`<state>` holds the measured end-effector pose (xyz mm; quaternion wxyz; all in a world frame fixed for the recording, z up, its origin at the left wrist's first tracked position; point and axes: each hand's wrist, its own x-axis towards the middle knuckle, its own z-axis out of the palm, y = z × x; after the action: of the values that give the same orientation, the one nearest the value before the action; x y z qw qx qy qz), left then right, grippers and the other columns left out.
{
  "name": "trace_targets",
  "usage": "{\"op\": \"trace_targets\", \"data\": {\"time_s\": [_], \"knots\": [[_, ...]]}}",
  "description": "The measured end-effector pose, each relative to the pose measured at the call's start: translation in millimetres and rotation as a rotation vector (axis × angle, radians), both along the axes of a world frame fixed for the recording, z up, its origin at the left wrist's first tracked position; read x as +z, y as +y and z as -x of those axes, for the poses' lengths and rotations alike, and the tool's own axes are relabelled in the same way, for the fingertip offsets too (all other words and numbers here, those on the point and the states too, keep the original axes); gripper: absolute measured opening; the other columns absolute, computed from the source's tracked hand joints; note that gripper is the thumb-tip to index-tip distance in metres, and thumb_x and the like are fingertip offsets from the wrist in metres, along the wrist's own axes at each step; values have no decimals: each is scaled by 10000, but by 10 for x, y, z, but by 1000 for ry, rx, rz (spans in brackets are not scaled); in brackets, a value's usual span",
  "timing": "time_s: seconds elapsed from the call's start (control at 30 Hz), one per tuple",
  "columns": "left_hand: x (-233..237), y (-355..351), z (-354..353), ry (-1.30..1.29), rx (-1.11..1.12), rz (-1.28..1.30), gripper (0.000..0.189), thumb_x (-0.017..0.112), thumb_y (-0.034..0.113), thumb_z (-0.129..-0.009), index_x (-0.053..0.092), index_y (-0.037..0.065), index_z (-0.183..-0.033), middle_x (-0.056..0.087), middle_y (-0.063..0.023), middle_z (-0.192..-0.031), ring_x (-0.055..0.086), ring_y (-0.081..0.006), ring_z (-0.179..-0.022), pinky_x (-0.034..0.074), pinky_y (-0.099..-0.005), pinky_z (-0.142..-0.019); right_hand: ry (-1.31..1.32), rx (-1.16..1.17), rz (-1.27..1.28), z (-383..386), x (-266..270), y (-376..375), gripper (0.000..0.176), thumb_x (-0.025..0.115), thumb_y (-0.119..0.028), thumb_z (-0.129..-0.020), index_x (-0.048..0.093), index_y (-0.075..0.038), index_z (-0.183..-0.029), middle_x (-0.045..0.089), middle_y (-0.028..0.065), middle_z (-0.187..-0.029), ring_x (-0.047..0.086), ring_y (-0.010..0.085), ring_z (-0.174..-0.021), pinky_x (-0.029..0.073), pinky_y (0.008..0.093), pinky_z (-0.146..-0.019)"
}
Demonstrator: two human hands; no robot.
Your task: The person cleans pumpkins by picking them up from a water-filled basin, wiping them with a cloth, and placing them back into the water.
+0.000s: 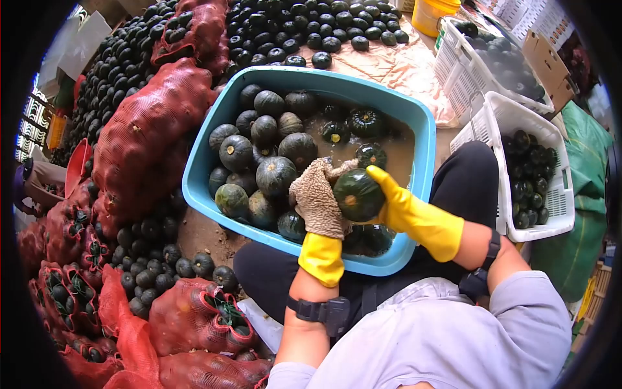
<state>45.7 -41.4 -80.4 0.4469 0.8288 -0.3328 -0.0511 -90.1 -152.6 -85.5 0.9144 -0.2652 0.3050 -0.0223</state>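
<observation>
Nearest, two dark wrist bands (324,312) above yellow rubber gloves (322,258). Just beyond, over the near rim of the blue tub (194,178), a dark green squash (356,194) gripped between both hands. Right hand (398,201) curled round its right side, fingers (379,176) bent over the top, closed firmly on it. Left hand (316,200), covered by a rough tan cloth mitt (310,185) over the glove, cupped and pressed against the left flank, closed round it as well. Likely dense and heavy for its size, with a hard, stiff rind and no give under the fingers. Wet and glossy, so probably slippery against rubber, less so against the cloth. Best taken round the broad middle with a full palm, or seated in the palm from below, not by the stubby stem. Unlikely to bruise easily, though liable to scuff or crack if dropped on the rim. Inside the tub, murky brown water (392,152) on the right half and piled squashes (275,175) to the left, some half sunk. To the right, just beside the bent knee (466,175), a white slatted basket (492,123) holding a layer of squashes. Behind it a second white basket (453,61), likewise filled. To the left, red mesh sacks (149,129) stuffed full, with loose squashes (155,259) on the ground between them. Farthest off, a wide far heap (304,26) spread on a pale sheet (402,65), and a yellow bucket (431,13) at the top edge, contents not visible.
</observation>
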Motion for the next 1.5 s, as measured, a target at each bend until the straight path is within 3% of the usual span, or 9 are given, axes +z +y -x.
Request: {"op": "trace_targets", "data": {"time_s": [0.2, 0.33, 0.47, 0.7, 0.9, 1.0, 1.13, 1.27, 1.5], "knots": [[143, -65, 127, 1391, 292, 752, 310, 697, 309, -978, 692, 1, -944, 741, -177, -875, 751, -371, -736, 654, -506, -665, -315, -105, 145, -850, 698, -988, 708, 683, -623, -991, 622, -104, -1469, 701, 150, -1386, 664, 332, -1292, 521, 551, -1139], [238, -102, 24, 1508, 391, 838, 458, 545, 406, -1021, 682, -27, -1078, 717, -224, -888, 732, -424, -724, 656, -529, -656, -344, -6, 617, -1321, 988, -1574, 382, 579, -249, -1114, 622, -71, -1449, 671, 157, -1392, 653, 251, -1277, 515, 395, -1131], [78, -85, -40, 1470, 267, 742, 426, 584, 409, -1032, 646, 11, -1172, 701, -185, -971, 722, -397, -874, 637, -587, -759, 816, 1447, 1505, -1113, 695, -1026, 648, 856, -268, -831, 644, -175, -1435, 709, 106, -1343, 651, 247, -1291, 558, 385, -1052], [-197, -24, -15, -64, 42, -141, 800, 925, 321, -713, 631, 72, -1413, 753, -107, -1167, 728, -276, -1143, 555, -372, -1050, 772, 590, 1676, -893, -1225, -821, 904, 905, -272, -783, 506, -162, -1586, 550, 235, -1565, 566, 452, -1404, 491, 507, -1157], [227, -78, 24, 355, 116, 63, 691, 883, 270, -771, 635, 49, -1377, 768, -102, -1148, 730, -232, -1181, 568, -367, -1043, 22, 307, 412, -551, -129, -853, 698, 815, -253, -969, 513, -90, -1578, 635, 87, -1432, 623, 274, -1314, 475, 429, -1155], [-354, -241, -187, -142, -21, 28, 586, 858, 180, -810, 632, 23, -1327, 762, -94, -1125, 741, -205, -1126, 594, -336, -983, -376, 414, 888, -379, 272, -439, 697, 784, -240, -997, 484, -87, -1607, 506, 107, -1588, 466, 273, -1499, 335, 425, -1272], [-13, -220, -36, 721, -175, 557, 486, 799, 296, -868, 610, 42, -1236, 759, -150, -1121, 750, -331, -1075, 587, -418, -943, -141, -160, 1588, -565, -115, -122, 553, 801, -342, -979, 640, -83, -1440, 617, 194, -1479, 547, 335, -1430, 407, 447, -1218], [204, 4, 186, -40, -119, 137, 703, 797, 274, -857, 524, 28, -1457, 746, -211, -1198, 708, -388, -1195, 538, -456, -1056, 78, -266, 1414, -660, -188, -170, 586, 850, -295, -927, 620, -90, -1425, 640, 166, -1401, 588, 319, -1355, 441, 429, -1174], [356, -120, 104, 196, -379, 299, 566, 789, 107, -866, 585, 34, -1389, 700, -157, -1306, 691, -321, -1173, 536, -412, -1055, 2, -320, 1538, -575, -144, -293, 614, 877, -271, -901, 608, -110, -1429, 606, 176, -1414, 559, 356, -1376, 426, 453, -1192]]}}
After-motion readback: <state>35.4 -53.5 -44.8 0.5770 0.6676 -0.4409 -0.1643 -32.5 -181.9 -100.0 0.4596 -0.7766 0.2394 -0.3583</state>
